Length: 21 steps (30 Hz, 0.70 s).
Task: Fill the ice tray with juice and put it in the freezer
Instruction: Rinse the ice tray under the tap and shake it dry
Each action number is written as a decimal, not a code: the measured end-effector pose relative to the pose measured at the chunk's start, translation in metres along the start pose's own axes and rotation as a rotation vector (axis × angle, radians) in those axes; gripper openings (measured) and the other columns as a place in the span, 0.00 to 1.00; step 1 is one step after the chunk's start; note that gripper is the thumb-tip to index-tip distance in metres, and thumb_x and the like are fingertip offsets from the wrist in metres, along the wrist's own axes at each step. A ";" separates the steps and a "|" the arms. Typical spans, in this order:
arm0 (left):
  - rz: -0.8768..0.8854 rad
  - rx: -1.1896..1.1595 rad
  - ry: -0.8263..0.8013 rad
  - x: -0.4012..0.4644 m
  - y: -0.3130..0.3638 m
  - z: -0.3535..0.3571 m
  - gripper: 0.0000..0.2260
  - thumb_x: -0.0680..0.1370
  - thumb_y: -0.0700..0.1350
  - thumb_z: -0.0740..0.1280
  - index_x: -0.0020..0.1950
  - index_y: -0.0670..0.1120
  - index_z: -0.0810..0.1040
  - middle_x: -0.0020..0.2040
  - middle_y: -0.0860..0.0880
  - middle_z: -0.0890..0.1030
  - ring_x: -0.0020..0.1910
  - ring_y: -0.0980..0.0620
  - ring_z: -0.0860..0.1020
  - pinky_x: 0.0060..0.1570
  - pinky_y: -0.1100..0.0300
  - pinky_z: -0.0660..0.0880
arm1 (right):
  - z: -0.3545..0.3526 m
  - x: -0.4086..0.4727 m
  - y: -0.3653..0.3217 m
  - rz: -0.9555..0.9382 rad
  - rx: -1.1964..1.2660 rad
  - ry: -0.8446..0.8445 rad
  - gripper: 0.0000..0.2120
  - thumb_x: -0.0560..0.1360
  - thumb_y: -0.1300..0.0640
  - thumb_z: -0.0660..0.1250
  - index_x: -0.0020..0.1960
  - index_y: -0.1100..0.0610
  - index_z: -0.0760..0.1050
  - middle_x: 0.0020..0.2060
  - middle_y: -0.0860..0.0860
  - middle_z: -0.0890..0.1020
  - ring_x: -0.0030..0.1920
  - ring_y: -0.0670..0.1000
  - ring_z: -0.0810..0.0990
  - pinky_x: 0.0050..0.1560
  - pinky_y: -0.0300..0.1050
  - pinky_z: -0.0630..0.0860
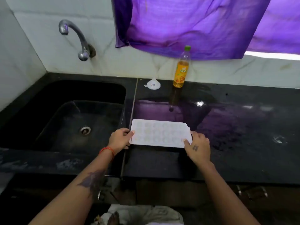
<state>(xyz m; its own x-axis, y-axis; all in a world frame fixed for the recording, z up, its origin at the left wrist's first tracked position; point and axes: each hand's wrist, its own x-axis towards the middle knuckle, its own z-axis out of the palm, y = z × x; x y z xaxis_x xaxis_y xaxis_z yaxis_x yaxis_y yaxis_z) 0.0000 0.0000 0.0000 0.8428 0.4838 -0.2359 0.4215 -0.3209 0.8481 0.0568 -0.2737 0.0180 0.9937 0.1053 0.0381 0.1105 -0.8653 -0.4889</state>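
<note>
A white ice tray (159, 133) with several round cells lies flat near the front of the black counter (235, 124), just right of the sink. My left hand (119, 139) grips its left end, thumb on top. My right hand (197, 147) holds its right end, fingers over the near right corner. A juice bottle (181, 69) with orange liquid and a green cap stands upright at the back wall, capped. A small white funnel (153, 84) rests upside down on the counter left of the bottle.
A black sink (68, 120) with a drain fills the left side, a chrome tap (76, 38) above it. A purple cloth (194, 23) hangs over the window behind the bottle. The counter's front edge runs just below my wrists.
</note>
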 end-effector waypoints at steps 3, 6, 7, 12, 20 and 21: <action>-0.040 -0.068 -0.020 -0.005 0.005 0.006 0.13 0.75 0.46 0.69 0.56 0.41 0.77 0.39 0.48 0.80 0.32 0.52 0.79 0.27 0.64 0.78 | 0.003 0.007 0.003 0.108 0.169 -0.089 0.20 0.77 0.52 0.63 0.66 0.60 0.70 0.59 0.61 0.77 0.59 0.61 0.74 0.55 0.48 0.70; -0.054 -0.118 0.006 -0.003 0.004 0.008 0.10 0.75 0.42 0.70 0.54 0.40 0.77 0.45 0.45 0.80 0.38 0.52 0.80 0.28 0.64 0.79 | 0.006 0.013 0.000 0.154 0.253 -0.116 0.20 0.76 0.52 0.66 0.65 0.60 0.71 0.59 0.59 0.78 0.58 0.60 0.76 0.54 0.46 0.71; -0.062 -0.135 0.016 -0.002 0.004 0.005 0.11 0.75 0.41 0.70 0.55 0.40 0.77 0.47 0.45 0.80 0.41 0.51 0.80 0.30 0.63 0.79 | 0.006 0.015 -0.002 0.171 0.279 -0.110 0.22 0.75 0.52 0.67 0.66 0.60 0.71 0.59 0.59 0.79 0.59 0.60 0.76 0.56 0.47 0.71; -0.111 -0.296 0.094 0.015 -0.005 -0.022 0.09 0.76 0.41 0.67 0.56 0.42 0.76 0.53 0.43 0.80 0.50 0.46 0.80 0.41 0.53 0.79 | 0.016 0.024 -0.032 0.172 0.420 -0.126 0.23 0.73 0.52 0.70 0.64 0.59 0.72 0.57 0.58 0.80 0.56 0.59 0.79 0.58 0.58 0.76; -0.183 -0.679 0.189 0.050 -0.024 -0.111 0.05 0.80 0.41 0.60 0.55 0.42 0.71 0.50 0.45 0.79 0.46 0.47 0.80 0.30 0.59 0.81 | 0.053 0.055 -0.131 0.047 0.495 -0.181 0.21 0.70 0.50 0.73 0.59 0.54 0.72 0.46 0.51 0.81 0.48 0.54 0.81 0.50 0.55 0.80; -0.182 -0.697 0.214 0.056 -0.028 -0.125 0.04 0.80 0.41 0.60 0.54 0.42 0.72 0.50 0.45 0.79 0.46 0.48 0.80 0.30 0.60 0.80 | 0.058 0.061 -0.147 0.027 0.470 -0.188 0.20 0.70 0.50 0.73 0.58 0.54 0.73 0.43 0.49 0.80 0.47 0.53 0.81 0.48 0.52 0.80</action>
<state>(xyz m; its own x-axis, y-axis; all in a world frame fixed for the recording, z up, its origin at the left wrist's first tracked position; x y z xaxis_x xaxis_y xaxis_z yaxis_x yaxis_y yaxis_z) -0.0066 0.1375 0.0226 0.6669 0.6504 -0.3637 0.1782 0.3348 0.9253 0.0996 -0.1118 0.0418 0.9708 0.2100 -0.1159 0.0220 -0.5590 -0.8289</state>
